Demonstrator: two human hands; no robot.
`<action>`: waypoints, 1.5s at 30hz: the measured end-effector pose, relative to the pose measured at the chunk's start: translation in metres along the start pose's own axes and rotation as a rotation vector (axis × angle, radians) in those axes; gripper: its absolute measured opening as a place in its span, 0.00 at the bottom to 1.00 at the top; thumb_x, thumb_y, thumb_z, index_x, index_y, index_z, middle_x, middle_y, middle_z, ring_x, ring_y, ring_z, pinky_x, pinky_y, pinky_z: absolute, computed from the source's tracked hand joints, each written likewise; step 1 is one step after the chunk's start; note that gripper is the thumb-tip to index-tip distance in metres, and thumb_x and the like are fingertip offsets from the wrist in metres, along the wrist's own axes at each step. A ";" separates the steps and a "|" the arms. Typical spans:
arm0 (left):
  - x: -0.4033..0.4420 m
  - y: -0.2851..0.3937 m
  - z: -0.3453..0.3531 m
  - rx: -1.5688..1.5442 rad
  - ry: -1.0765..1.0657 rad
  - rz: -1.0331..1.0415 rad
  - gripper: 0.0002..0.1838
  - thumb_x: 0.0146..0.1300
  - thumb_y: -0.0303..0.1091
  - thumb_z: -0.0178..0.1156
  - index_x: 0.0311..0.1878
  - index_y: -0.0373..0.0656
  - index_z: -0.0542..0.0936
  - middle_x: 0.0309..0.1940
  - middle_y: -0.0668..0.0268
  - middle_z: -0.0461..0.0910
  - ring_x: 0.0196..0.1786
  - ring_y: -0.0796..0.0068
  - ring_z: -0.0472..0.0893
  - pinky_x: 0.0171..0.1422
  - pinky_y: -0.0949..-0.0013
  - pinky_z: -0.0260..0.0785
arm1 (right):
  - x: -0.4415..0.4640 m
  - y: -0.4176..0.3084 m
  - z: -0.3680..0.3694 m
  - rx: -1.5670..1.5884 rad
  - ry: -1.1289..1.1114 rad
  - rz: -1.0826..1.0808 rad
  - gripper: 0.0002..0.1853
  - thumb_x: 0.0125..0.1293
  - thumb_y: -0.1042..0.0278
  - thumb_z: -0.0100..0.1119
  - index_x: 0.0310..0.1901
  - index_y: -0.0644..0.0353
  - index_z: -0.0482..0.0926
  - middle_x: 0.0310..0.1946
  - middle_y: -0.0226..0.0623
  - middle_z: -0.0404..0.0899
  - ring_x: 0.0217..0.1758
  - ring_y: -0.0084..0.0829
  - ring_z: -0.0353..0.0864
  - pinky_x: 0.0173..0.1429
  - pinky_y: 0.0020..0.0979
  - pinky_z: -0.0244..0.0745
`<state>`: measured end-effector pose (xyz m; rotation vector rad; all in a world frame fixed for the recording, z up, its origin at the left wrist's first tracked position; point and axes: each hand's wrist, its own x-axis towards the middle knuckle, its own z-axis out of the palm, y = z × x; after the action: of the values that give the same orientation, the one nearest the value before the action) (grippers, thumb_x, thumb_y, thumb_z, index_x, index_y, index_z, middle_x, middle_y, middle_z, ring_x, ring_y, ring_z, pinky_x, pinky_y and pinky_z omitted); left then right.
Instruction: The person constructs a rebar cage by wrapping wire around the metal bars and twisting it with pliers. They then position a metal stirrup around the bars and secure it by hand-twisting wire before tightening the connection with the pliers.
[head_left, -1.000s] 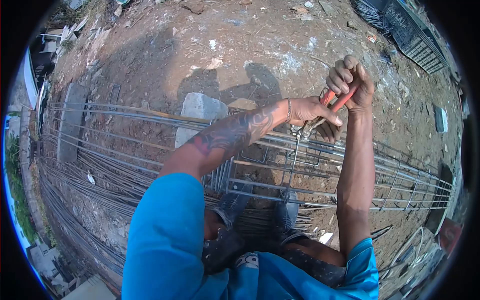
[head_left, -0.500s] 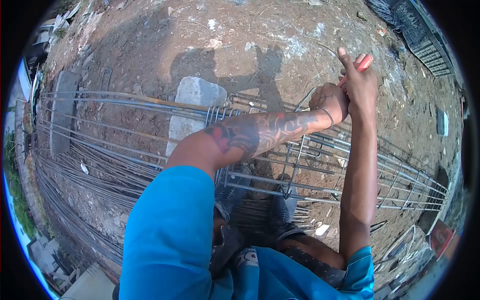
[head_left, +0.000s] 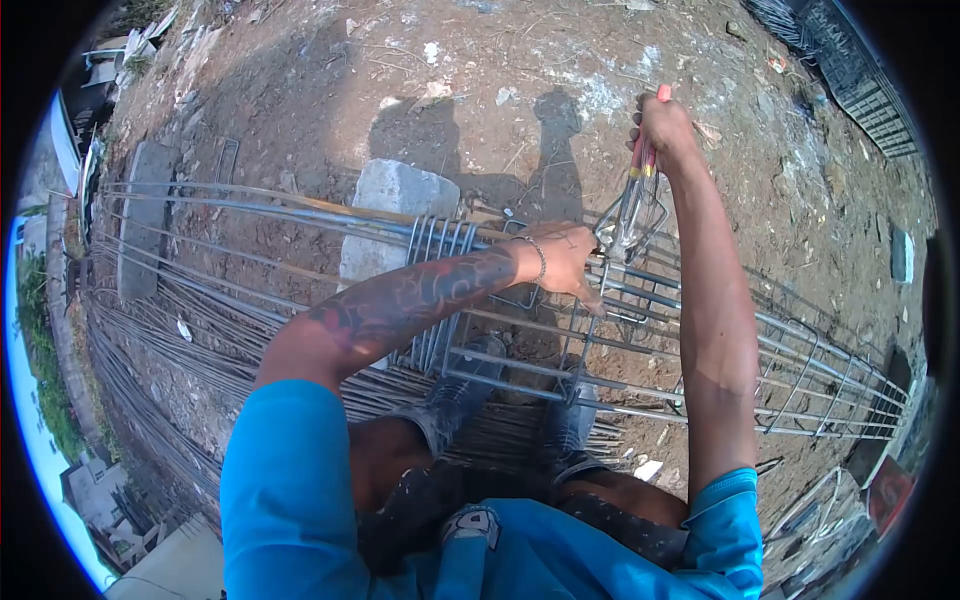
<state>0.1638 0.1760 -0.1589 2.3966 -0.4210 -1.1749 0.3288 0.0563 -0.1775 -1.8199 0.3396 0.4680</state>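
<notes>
My right hand [head_left: 665, 132] is wrapped round the red handles of a pair of pincers [head_left: 634, 205], held with the jaws down. The jaws are at the far top bar of a long rebar cage [head_left: 640, 295], by a corner of a square stirrup [head_left: 584, 335]. My left hand [head_left: 563, 255] closes on that stirrup near the same corner, its fingertips close to the jaws and partly hidden. Any tie wire at the jaws is too small to make out. Several stirrups [head_left: 440, 237] stand bunched on the bars left of my left hand.
A concrete block [head_left: 400, 187] props the bars at left of centre, and a grey slab [head_left: 146, 225] lies under their left end. Loose rods [head_left: 240, 335] cover the ground at the left. My legs [head_left: 465, 390] stand against the near side of the cage.
My hands were together at the pincers' handles, out beyond the cage. Now my left hand has moved left and nearer to the stirrup, and the pincers point down onto the bars.
</notes>
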 end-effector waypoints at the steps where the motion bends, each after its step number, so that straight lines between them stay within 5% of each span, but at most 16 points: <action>1: -0.001 0.004 -0.003 -0.002 -0.033 -0.045 0.45 0.35 0.65 0.71 0.46 0.33 0.76 0.35 0.51 0.80 0.45 0.51 0.80 0.50 0.58 0.71 | 0.002 0.004 0.003 0.015 -0.045 0.014 0.12 0.63 0.64 0.47 0.32 0.65 0.71 0.22 0.39 0.72 0.21 0.32 0.74 0.24 0.36 0.72; 6: -0.013 0.008 0.001 -0.015 0.112 -0.058 0.44 0.34 0.64 0.72 0.47 0.35 0.76 0.35 0.50 0.80 0.45 0.50 0.80 0.49 0.56 0.71 | 0.028 0.022 0.027 0.029 -0.206 0.081 0.09 0.65 0.65 0.46 0.30 0.60 0.69 0.19 0.32 0.68 0.18 0.27 0.69 0.22 0.33 0.71; 7: -0.015 0.009 0.000 -0.021 0.115 -0.075 0.44 0.33 0.64 0.72 0.47 0.36 0.76 0.36 0.50 0.80 0.45 0.50 0.80 0.50 0.55 0.71 | 0.036 0.029 0.031 0.070 -0.275 0.075 0.11 0.60 0.67 0.45 0.35 0.68 0.71 0.27 0.43 0.73 0.20 0.35 0.74 0.23 0.41 0.73; 10: -0.013 0.009 -0.002 -0.025 0.068 -0.089 0.44 0.34 0.63 0.73 0.47 0.35 0.76 0.36 0.49 0.80 0.46 0.49 0.80 0.51 0.56 0.71 | 0.047 0.040 0.039 0.065 -0.348 0.149 0.11 0.61 0.67 0.46 0.34 0.67 0.71 0.25 0.43 0.73 0.19 0.35 0.74 0.22 0.40 0.73; 14: -0.002 -0.001 0.006 0.014 0.132 -0.032 0.43 0.36 0.62 0.73 0.47 0.34 0.76 0.36 0.49 0.80 0.45 0.49 0.80 0.50 0.56 0.71 | 0.048 0.055 0.037 0.224 -0.322 0.217 0.09 0.63 0.67 0.46 0.34 0.67 0.70 0.22 0.42 0.72 0.19 0.34 0.74 0.21 0.38 0.73; 17: -0.009 0.010 -0.009 -0.020 0.042 -0.087 0.40 0.38 0.63 0.71 0.43 0.35 0.76 0.45 0.52 0.77 0.54 0.53 0.76 0.61 0.54 0.65 | 0.051 0.053 0.026 0.260 -0.360 0.239 0.08 0.63 0.69 0.48 0.37 0.67 0.69 0.25 0.42 0.74 0.20 0.32 0.74 0.23 0.38 0.75; 20: -0.009 0.013 -0.010 -0.020 -0.042 -0.110 0.40 0.38 0.61 0.71 0.44 0.33 0.75 0.47 0.50 0.77 0.55 0.53 0.75 0.61 0.57 0.66 | 0.008 0.005 0.016 0.228 -0.286 0.105 0.10 0.68 0.67 0.45 0.39 0.66 0.70 0.23 0.35 0.73 0.20 0.28 0.75 0.23 0.34 0.78; 22: -0.006 0.009 -0.007 0.008 0.105 0.057 0.42 0.34 0.61 0.73 0.41 0.30 0.76 0.36 0.47 0.79 0.43 0.49 0.79 0.48 0.56 0.71 | 0.000 -0.005 0.001 0.224 -0.293 0.063 0.12 0.68 0.66 0.45 0.44 0.68 0.69 0.31 0.40 0.76 0.29 0.31 0.79 0.31 0.36 0.81; 25: 0.002 0.004 -0.004 -0.006 0.020 0.057 0.43 0.34 0.63 0.72 0.40 0.28 0.76 0.36 0.46 0.79 0.43 0.48 0.79 0.48 0.56 0.72 | -0.026 -0.007 -0.027 0.364 -0.218 0.037 0.16 0.69 0.68 0.40 0.53 0.70 0.64 0.47 0.52 0.73 0.51 0.42 0.77 0.48 0.44 0.81; 32: 0.008 -0.006 0.005 -0.030 0.022 0.120 0.48 0.36 0.66 0.70 0.49 0.29 0.74 0.45 0.47 0.75 0.50 0.50 0.76 0.55 0.56 0.68 | -0.046 0.013 -0.068 0.732 -0.258 -0.043 0.24 0.71 0.65 0.36 0.59 0.79 0.56 0.56 0.61 0.64 0.57 0.45 0.73 0.50 0.50 0.79; 33: 0.008 -0.006 0.006 -0.028 0.020 0.133 0.48 0.36 0.65 0.70 0.50 0.29 0.74 0.46 0.47 0.75 0.51 0.50 0.75 0.55 0.57 0.67 | -0.053 0.011 -0.070 0.716 -0.285 -0.069 0.26 0.72 0.64 0.32 0.61 0.81 0.52 0.60 0.63 0.57 0.61 0.46 0.69 0.54 0.53 0.76; 38: 0.008 -0.001 -0.009 -0.080 -0.065 0.154 0.49 0.41 0.69 0.66 0.52 0.30 0.73 0.50 0.46 0.75 0.55 0.53 0.74 0.57 0.59 0.66 | -0.076 -0.005 -0.073 0.672 -0.273 -0.094 0.27 0.72 0.64 0.30 0.63 0.81 0.50 0.61 0.63 0.58 0.63 0.47 0.67 0.58 0.53 0.73; 40: 0.005 0.014 -0.047 -0.334 0.014 0.163 0.49 0.47 0.72 0.59 0.55 0.33 0.73 0.54 0.46 0.73 0.56 0.55 0.73 0.58 0.59 0.65 | -0.079 -0.007 -0.072 0.694 -0.324 -0.125 0.27 0.71 0.66 0.34 0.64 0.78 0.50 0.60 0.61 0.61 0.63 0.46 0.67 0.60 0.50 0.71; 43: 0.031 0.028 -0.056 -0.698 0.355 0.331 0.42 0.57 0.72 0.47 0.51 0.36 0.74 0.45 0.54 0.76 0.52 0.61 0.75 0.55 0.58 0.67 | -0.077 -0.010 -0.071 0.659 -0.369 -0.197 0.26 0.69 0.68 0.38 0.65 0.74 0.55 0.59 0.57 0.65 0.64 0.44 0.67 0.62 0.45 0.68; 45: 0.039 0.041 -0.059 -1.110 0.438 0.340 0.32 0.67 0.64 0.41 0.45 0.38 0.72 0.33 0.64 0.72 0.38 0.71 0.75 0.43 0.65 0.70 | -0.081 -0.016 -0.076 0.590 -0.351 -0.227 0.26 0.68 0.69 0.41 0.64 0.73 0.57 0.58 0.55 0.66 0.64 0.43 0.67 0.63 0.44 0.67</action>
<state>0.2307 0.1378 -0.1320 1.4417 0.0086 -0.4675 0.2758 -0.0126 -0.1065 -1.1586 0.0164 0.4584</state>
